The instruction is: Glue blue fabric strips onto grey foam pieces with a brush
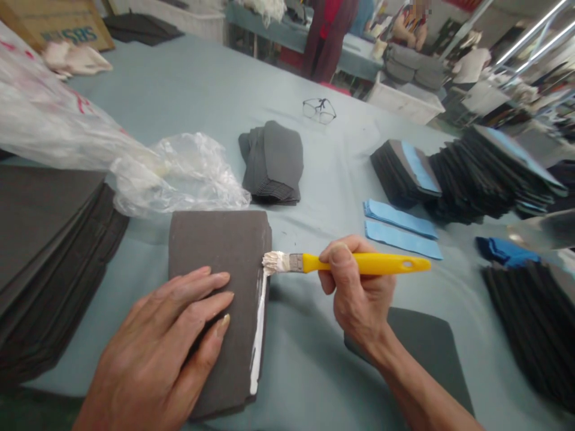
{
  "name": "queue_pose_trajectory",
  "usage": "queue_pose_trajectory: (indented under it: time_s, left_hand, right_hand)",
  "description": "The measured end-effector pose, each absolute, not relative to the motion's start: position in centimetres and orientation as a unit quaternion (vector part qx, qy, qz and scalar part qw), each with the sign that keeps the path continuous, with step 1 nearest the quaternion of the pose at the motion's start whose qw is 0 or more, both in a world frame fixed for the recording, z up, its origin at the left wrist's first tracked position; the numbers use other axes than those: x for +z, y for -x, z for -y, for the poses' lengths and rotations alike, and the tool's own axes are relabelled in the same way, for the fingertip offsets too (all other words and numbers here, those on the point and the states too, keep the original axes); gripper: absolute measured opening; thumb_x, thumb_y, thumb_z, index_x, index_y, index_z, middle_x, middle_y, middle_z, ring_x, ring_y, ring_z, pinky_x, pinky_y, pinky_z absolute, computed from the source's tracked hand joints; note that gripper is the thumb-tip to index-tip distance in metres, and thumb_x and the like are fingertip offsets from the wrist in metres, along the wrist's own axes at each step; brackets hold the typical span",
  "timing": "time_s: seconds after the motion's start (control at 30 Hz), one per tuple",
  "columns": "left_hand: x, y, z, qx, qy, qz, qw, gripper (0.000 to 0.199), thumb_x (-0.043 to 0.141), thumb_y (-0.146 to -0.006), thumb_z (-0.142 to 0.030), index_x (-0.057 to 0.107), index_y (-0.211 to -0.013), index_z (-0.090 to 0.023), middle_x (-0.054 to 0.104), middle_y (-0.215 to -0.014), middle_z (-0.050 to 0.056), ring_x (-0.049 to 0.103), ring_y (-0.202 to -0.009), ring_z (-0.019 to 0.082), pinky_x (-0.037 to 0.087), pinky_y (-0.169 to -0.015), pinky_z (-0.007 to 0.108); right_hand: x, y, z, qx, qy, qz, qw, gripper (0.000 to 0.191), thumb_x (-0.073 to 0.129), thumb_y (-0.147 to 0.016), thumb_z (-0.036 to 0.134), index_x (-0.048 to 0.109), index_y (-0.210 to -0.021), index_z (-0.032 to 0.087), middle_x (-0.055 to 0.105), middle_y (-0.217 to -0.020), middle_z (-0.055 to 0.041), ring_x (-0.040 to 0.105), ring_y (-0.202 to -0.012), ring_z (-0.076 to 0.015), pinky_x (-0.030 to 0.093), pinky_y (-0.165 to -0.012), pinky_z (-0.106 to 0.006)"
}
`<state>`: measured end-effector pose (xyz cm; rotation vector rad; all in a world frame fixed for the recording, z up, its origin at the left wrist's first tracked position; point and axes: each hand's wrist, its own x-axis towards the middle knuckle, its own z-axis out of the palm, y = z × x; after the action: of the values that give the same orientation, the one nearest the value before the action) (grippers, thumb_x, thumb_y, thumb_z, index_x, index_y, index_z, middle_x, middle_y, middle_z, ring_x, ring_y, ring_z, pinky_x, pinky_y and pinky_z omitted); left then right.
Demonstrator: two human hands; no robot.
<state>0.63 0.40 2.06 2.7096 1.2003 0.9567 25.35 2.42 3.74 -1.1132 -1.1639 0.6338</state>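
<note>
A stack of dark grey sheets [215, 242] lies in front of me on the table. My left hand [166, 341] rests flat on it, fingers stretched out and holding nothing. In my right hand [359, 287] is a paintbrush [377, 264] with a yellow handle, gripped between thumb and fingers. Its white-coated bristles touch the right edge of the top sheet. A strip of white paste [257, 341] runs down that edge from the bristles toward the near corner. Under my right forearm lies a dark flat piece [426, 341], partly hidden.
Large dark sheets [40, 239] are piled at left beside a clear plastic bag [179, 173]. Beyond the stack are small dark pieces [281, 155] and eyeglasses [320, 111]. Blue strips [399, 230] and dark stacks [480, 173] lie right. Other people are in the background.
</note>
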Motion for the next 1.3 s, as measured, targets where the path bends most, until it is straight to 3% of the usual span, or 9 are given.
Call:
queue_pose_trajectory:
  time_s: [0.5,0.7,0.83,1.07,1.3]
  left_hand:
    - [1.7,-0.3,-0.5,0.305,-0.872,-0.383,0.014,0.025,0.054,-0.106,-0.019,0.066,-0.127,-0.022,0.071,-0.134,0.007,0.059,-0.137,0.020,0.035,-0.125,0.034]
    - [2.2,-0.7,-0.5,0.303,-0.860,-0.410,-0.007,0.023,0.048,-0.110,-0.034,0.067,-0.122,-0.026,0.078,-0.127,0.004,0.072,-0.121,0.024,0.052,-0.108,0.040]
    - [3.3,-0.7,-0.5,0.279,-0.869,-0.409,-0.002,0.026,0.047,-0.111,-0.037,0.067,-0.125,-0.027,0.078,-0.130,0.003,0.073,-0.123,0.026,0.054,-0.111,0.047]
    - [3.8,-1.5,-0.3,0.255,-0.870,-0.421,-0.027,0.025,0.045,-0.109,-0.028,0.068,-0.121,-0.023,0.079,-0.129,0.008,0.075,-0.123,0.030,0.062,-0.106,0.053]
    - [4.0,-2.2,1.0,0.243,-0.875,-0.413,-0.071,0.032,0.041,-0.109,-0.019,0.066,-0.128,-0.015,0.078,-0.135,0.014,0.074,-0.129,0.033,0.063,-0.106,0.060]
  right_hand:
    - [4.0,-26.6,-11.2,0.258,0.474,0.521,0.661,0.051,0.074,-0.094,0.066,0.063,-0.075,0.021,0.047,-0.049,0.0084,0.040,-0.042,-0.0070,0.030,-0.041,-0.023]
    - [4.5,-26.5,-8.7,0.275,0.485,0.500,0.663,0.052,0.076,-0.092,0.068,0.061,-0.074,0.021,0.047,-0.046,0.0089,0.041,-0.040,-0.0072,0.029,-0.039,-0.023]
    - [3.6,-26.2,-7.8,0.316,0.480,0.491,0.655,0.051,0.075,-0.092,0.067,0.062,-0.075,0.021,0.047,-0.046,0.0087,0.041,-0.040,-0.0074,0.029,-0.040,-0.023]
    - [3.2,-25.7,-10.9,0.311,0.499,0.491,0.643,0.053,0.075,-0.091,0.069,0.061,-0.076,0.020,0.047,-0.050,0.0089,0.041,-0.046,-0.0073,0.030,-0.046,-0.023]
    - [6.4,-25.4,-8.9,0.232,0.467,0.492,0.697,0.050,0.078,-0.091,0.065,0.063,-0.075,0.020,0.047,-0.048,0.0088,0.040,-0.042,-0.0076,0.028,-0.042,-0.024]
